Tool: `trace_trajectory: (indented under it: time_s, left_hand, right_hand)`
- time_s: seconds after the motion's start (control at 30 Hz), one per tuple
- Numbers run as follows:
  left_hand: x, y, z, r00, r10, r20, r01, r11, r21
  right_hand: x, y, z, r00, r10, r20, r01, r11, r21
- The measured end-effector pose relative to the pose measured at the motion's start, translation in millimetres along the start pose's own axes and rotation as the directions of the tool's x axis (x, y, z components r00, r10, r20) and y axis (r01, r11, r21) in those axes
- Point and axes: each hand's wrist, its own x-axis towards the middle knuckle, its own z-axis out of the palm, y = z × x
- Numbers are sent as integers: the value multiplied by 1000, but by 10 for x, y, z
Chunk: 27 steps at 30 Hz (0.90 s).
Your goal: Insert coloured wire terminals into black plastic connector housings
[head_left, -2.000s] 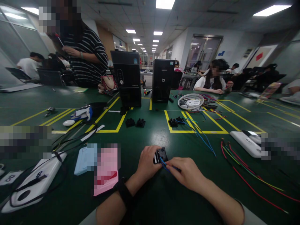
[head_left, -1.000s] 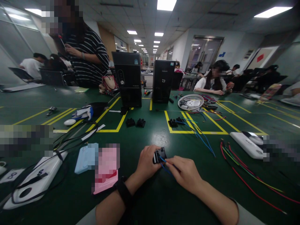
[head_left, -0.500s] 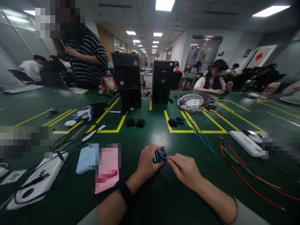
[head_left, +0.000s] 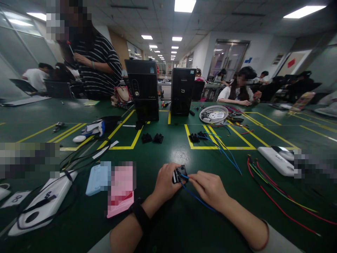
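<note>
on the green table (head_left: 158, 154), two black computer towers (head_left: 143, 91) stand side by side at the far edge. just to their right lies a round white basket (head_left: 219, 109) with loose pieces in it. two pairs of small black parts, a left pair (head_left: 152, 138) and a right pair (head_left: 197, 136), sit between the towers and the hands; thin blue strands (head_left: 229, 158) trail from the right pair. red and green-yellow wires (head_left: 279, 189) curve across the right side, near a white device (head_left: 276, 161). on the left are a pink case (head_left: 122, 186), a light blue case (head_left: 96, 180) and a long white casing (head_left: 44, 219) crossed by a dark cable. none of these stand between the two hands.

the left hand (head_left: 166, 179) is curled around a black block (head_left: 181, 172) and hides its left side; whether the block touches the table cannot be told. patches at both edges and over the cases are pixelated, and the ends of the blue wire (head_left: 198, 199) inside the block are too small to make out.

the block is at the near middle of the table, its wired face turned up and toward the right; its long axis is unclear. the right hand (head_left: 212, 189) pinches one blue length at its fingertips, pointing right; another runs diagonally right and nearer, passing under that hand.
</note>
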Motion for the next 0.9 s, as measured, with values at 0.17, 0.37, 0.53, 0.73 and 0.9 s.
trace_trajectory:
  time_s: [0.17, 0.37, 0.53, 0.73, 0.9]
  left_hand:
    - [3, -26, 1, 1000, -16, 15, 16, 1000, 2]
    - [-5, -33, 15, 1000, 2, -10, -2, 1000, -12]
    - [-9, -22, 13, 1000, 13, -9, -13, 1000, -13]
    - [-1, -28, -4, 1000, -13, 4, 13, 999, -29]
    - [2, -32, 0, 1000, -25, 1, 25, 999, -29]
  right_hand:
    - [1, -64, 21, 987, -138, 81, 143, 989, -50]
    - [33, 27, -97, 990, -91, 105, 101, 991, -93]
    - [-21, 32, 37, 993, -52, -107, 49, 998, -27]
    - [-9, 14, 61, 983, -168, 73, 169, 985, -15]
    - [46, 121, -151, 997, -71, 19, 71, 997, -19]
